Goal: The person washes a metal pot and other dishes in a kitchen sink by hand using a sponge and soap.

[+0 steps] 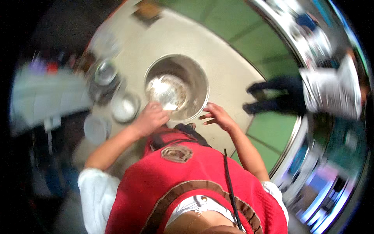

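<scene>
A large round metal pot stands on the pale floor just in front of my feet. Light glints off its bottom, where brownish marks show. My left hand is curled over the near left part of the rim, though blur hides its fingertips. At the near right, my right hand has its fingers spread, with the index fingertip at or very close to the rim. It holds nothing that I can see.
Several blurred round containers stand to the left, including a metal one and a whitish one. A pale-topped table lies farther left. On the right a person in dark trousers stands near green flooring.
</scene>
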The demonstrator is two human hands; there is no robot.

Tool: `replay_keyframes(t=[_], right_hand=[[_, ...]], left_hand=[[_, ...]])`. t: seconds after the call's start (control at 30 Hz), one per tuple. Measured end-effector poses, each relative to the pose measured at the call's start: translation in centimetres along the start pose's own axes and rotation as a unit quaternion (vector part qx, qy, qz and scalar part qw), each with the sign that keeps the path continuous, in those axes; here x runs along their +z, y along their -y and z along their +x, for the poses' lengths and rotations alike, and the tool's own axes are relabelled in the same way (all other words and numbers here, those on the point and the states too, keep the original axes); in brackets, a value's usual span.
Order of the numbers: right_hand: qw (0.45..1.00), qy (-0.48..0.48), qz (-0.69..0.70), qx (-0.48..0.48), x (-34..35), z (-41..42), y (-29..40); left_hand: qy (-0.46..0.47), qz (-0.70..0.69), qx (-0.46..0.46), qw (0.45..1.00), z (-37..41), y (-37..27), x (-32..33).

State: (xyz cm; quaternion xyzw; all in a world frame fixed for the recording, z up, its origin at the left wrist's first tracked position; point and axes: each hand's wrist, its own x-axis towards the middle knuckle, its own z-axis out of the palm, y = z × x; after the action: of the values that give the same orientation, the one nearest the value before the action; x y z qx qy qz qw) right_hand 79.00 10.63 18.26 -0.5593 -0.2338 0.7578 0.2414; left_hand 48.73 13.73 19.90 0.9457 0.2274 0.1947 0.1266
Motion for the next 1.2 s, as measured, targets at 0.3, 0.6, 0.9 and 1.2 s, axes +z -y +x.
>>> replay_keyframes(t=[0.3, 0.6, 0.9, 1.2], right_hand=[[0.901, -0.281, 0.304, -0.125, -12.8, -15.5, -9.5], [0.638, -0.466, 0.560, -0.249, -17.1, -30.8, -23.9], [0.497, -0.535, 0.621, -0.285, -17.6, -34.4, -26.1], [0.508, -0.646, 0.511, -0.254, -22.0, -36.2, -21.1]], left_hand=[[0.050, -0.072, 0.368, 0.926, 22.2, -11.5, 8.9], [0.151, -0.212, 0.354, 0.898, 37.1, -30.0, 14.2], [0.371, -0.330, 0.257, 0.829, 43.9, -28.9, 23.6], [0.684, -0.450, -0.020, 0.574, 52.2, -40.1, 26.1]])
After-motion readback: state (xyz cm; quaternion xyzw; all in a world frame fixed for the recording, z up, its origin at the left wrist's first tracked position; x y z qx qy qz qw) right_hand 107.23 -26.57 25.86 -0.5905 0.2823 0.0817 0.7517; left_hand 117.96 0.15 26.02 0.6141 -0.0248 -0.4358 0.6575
